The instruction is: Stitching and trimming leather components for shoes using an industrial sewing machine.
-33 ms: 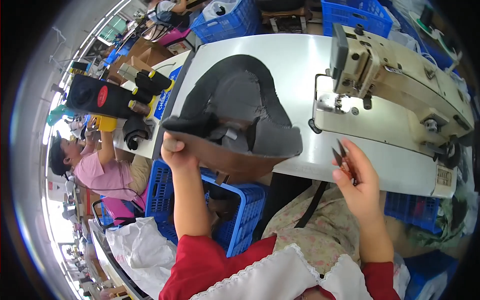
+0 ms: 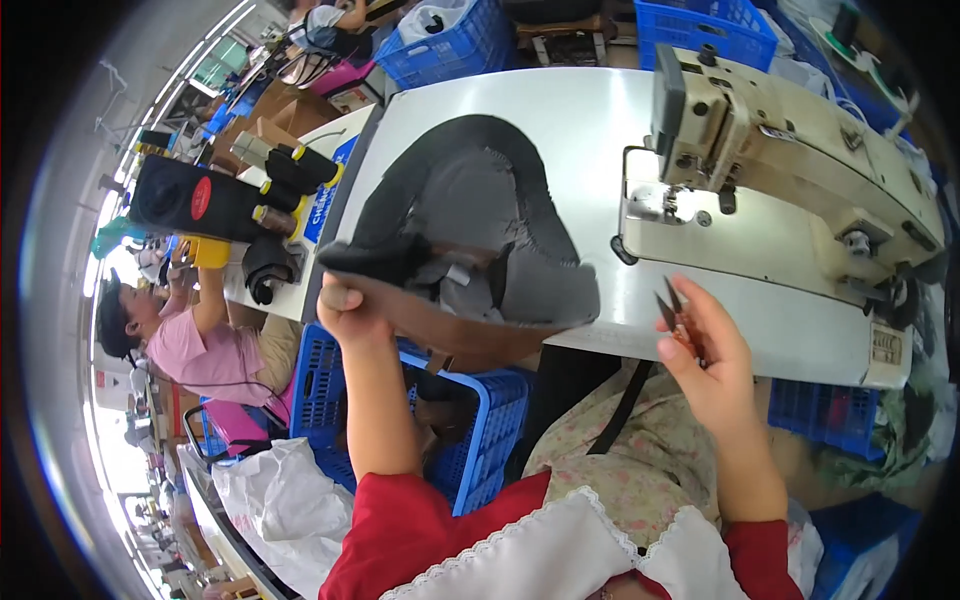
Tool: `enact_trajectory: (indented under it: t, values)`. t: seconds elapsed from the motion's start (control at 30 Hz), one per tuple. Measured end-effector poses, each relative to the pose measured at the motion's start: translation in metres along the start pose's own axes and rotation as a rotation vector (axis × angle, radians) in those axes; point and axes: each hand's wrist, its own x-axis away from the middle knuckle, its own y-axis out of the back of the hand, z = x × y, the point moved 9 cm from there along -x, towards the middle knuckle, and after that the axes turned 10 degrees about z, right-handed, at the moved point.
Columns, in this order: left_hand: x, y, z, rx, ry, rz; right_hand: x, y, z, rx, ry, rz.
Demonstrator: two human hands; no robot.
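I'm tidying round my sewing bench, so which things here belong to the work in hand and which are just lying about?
In hand or close by:
- brown-and-grey sewn piece, in the left hand
- thread snips, in the right hand
- sewing machine, nearby

Apparently just about:
- white plastic sack, lower left
- black thread spools, neighbouring table
- blue crate, beyond the worktable

Bench (image 2: 600, 105), pale and glossy, with a rounded far left corner and a dark strip (image 2: 352, 175) along its left side; on the right half stands a cream sewing machine (image 2: 800, 165), its arm above a flat bed plate (image 2: 745, 240); at left a black-and-brown padded piece (image 2: 465, 185) overlaps the top, though contact is hard to tell
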Motion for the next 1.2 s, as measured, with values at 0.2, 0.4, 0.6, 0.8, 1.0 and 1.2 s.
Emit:
enact_trajectory:
  t: [0.2, 0.4, 0.6, 0.8, 1.0, 1.2]
  values:
    - [0.001, -0.017, 0.002, 0.137, 0.038, 0.171, 0.014, -0.027, -0.022, -0.418, -0.224, 0.183]
    - [0.008, -0.02, -0.002, -0.039, 0.086, 0.228, 0.014, -0.014, 0.029, 0.463, 0.091, 0.041]
    - [0.006, -0.038, 0.001, -0.098, 0.089, 0.265, 0.014, -0.022, 0.055, 0.78, 0.208, 0.046]
    - [0.006, -0.035, 0.002, -0.039, 0.107, 0.278, 0.015, -0.029, 0.057, 0.86, 0.238, 0.06]
    - [0.011, -0.003, -0.005, -0.052, 0.095, 0.144, 0.018, -0.025, 0.058, 0.896, 0.257, 0.037]
    - [0.014, -0.005, 0.001, -0.028, 0.08, 0.174, 0.027, -0.021, 0.065, 0.763, 0.178, 0.069]
